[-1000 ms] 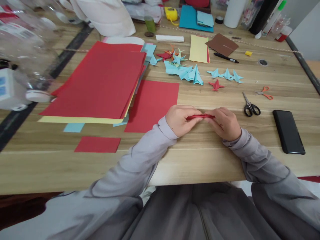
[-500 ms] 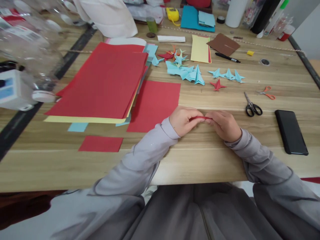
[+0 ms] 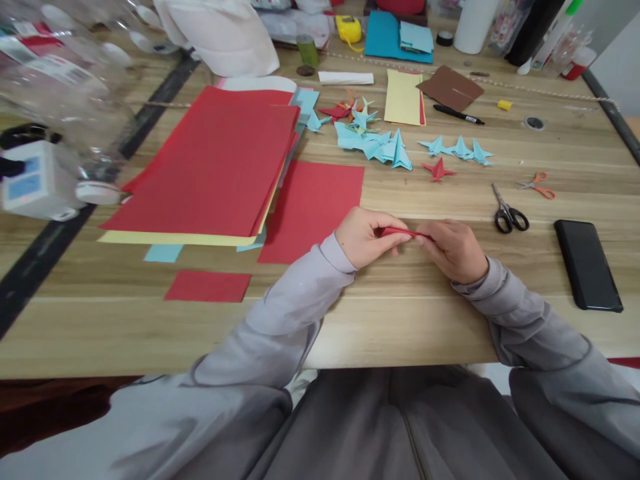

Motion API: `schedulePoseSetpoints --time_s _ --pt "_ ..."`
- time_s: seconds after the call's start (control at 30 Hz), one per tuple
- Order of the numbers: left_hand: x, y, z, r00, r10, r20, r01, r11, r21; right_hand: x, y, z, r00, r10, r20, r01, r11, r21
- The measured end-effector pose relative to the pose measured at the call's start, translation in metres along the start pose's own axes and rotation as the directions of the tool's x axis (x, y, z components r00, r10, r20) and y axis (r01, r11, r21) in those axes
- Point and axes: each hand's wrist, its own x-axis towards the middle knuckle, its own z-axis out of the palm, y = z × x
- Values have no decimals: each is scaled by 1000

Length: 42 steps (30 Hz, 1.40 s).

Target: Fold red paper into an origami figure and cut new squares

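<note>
Folded red paper (image 3: 397, 231): narrow, held to the right of the paper stack (image 3: 215, 160), which is my landmark; its ends go under the fingers, so its full shape is hidden.
Left hand (image 3: 367, 237): thumb and fingers pinch the paper's left part; this is the hand nearer to the stack.
Right hand (image 3: 455, 252): fingertips pressed together on the other end, farther right of the stack; some fingers are hidden.
Hard to see: clear bottles (image 3: 60, 80), left of the stack, are blurred and cut off by the frame.
Edges and room: below and right of the stack, bare wood lies between the hands and the front edge of the table (image 3: 400, 320). Black scissors (image 3: 506, 217) and phone (image 3: 589, 265) lie right of the stack, beyond the right hand.
Change: compared with the frame before, a fingertip now shows under the left hand, and more of the red strip is visible.
</note>
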Motion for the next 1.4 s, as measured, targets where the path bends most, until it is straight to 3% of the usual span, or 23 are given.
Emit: schedulePoseSetpoints --time_s 0.4,0.6,0.93,1.4 --pt "-1 -1 4 999 -44 4 44 999 -30 -2 1 1 1000 6 -9 -6 999 -53" --pt "0 1 4 998 -62 23 64 994 -89 -1 0 1 999 44 -10 -43 998 54" --pt "5 2 -1 967 -207 149 245 920 -306 -1 -3 -2 998 70 3 -70 996 47" --pt "2 -7 8 990 -137 24 139 970 -202 -2 -1 0 996 84 -1 -84 996 29"
